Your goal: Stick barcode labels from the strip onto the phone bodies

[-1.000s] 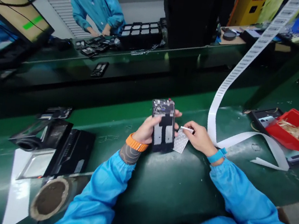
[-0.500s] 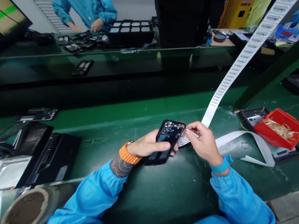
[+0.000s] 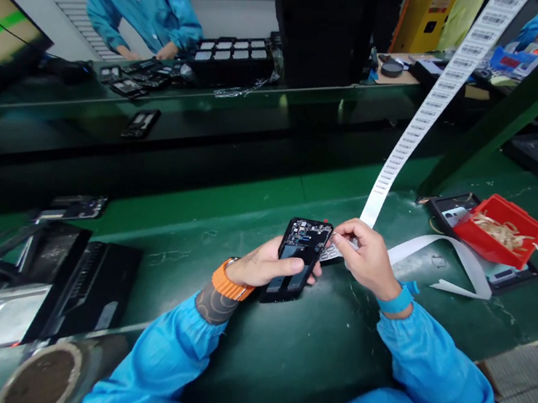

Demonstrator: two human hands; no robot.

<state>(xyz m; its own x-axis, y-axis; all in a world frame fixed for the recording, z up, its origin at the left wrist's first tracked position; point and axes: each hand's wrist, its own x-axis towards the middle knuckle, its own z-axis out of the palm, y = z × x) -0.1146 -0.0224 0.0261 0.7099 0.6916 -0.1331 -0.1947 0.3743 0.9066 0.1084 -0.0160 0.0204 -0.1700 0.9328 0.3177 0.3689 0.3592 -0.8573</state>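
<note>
My left hand (image 3: 267,263) is wrapped round a black smartphone (image 3: 301,260), its thumb lying across the face. The phone's back cover is off, so circuit boards show at its upper end and a dark battery area below. Beside the phone's upper right edge, my right hand (image 3: 361,250) has its thumb and forefinger pinched together. What sits in that pinch is too small to make out. Partly hidden between the phone and my right hand is a white piece with bold black print (image 3: 333,253). Behind my right hand, a long strip of barcode labels (image 3: 413,132) rises to the upper right.
Right of my hands, blank backing paper (image 3: 449,245) curls beside a red bin (image 3: 507,230) of pale strips. A laptop-like black device (image 3: 99,284) and a cardboard tube (image 3: 46,373) stand at left. Across the bench, a co-worker's hands (image 3: 167,52) are near phone parts (image 3: 141,75).
My view has shifted slightly. My left hand still holds the smartphone and my right fingers stay pinched at its edge, with less of the printed white piece showing.
</note>
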